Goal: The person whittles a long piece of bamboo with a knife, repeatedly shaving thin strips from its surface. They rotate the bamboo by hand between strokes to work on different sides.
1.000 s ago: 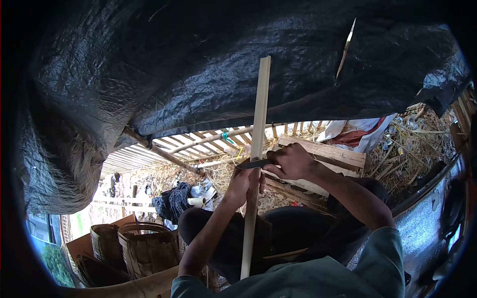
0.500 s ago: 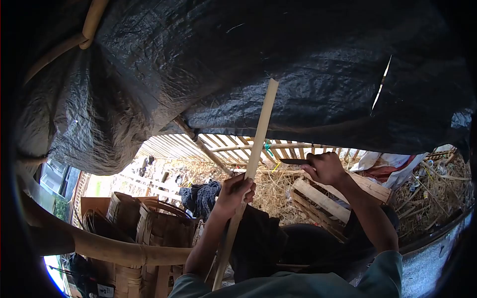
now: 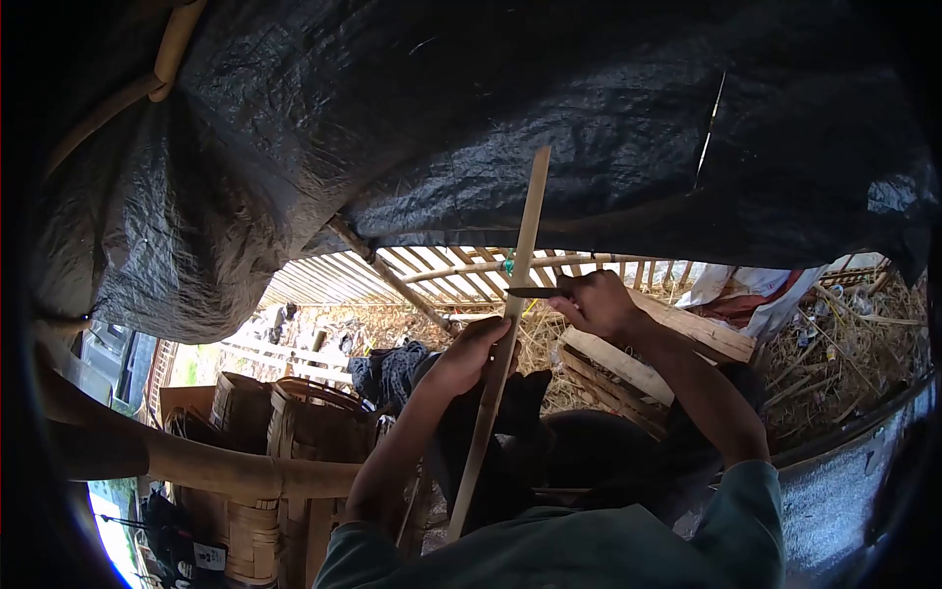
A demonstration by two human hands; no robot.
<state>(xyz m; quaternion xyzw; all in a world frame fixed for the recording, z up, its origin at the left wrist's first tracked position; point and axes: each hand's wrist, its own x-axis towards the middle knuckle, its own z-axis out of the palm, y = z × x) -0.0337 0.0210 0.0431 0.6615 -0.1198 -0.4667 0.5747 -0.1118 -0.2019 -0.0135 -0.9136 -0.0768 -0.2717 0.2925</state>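
A long pale bamboo strip [image 3: 528, 224] stands tilted in front of me, its upper end against the black sheet in this view and its lower end near my lap. My left hand [image 3: 474, 355] is wrapped round it at about mid-length. My right hand [image 3: 601, 306] grips a knife [image 3: 536, 293] with a dark blade pointing left. The blade's tip overlaps the strip a little above my left hand. The knife's handle is hidden inside my right fist.
Black plastic sheeting [image 3: 608, 147] hangs low overhead. Woven baskets [image 3: 319, 417] stand at the left behind a thick bamboo pole [image 3: 226, 473]. Split wood pieces [image 3: 613, 363] lie on straw at the right, near white sacking [image 3: 785, 304]. A slatted bamboo fence [image 3: 392, 275] runs beyond.
My right hand has moved left with the knife, bringing the blade from beside the strip to it. The strip has shifted slightly, and the whole view has shifted a little.
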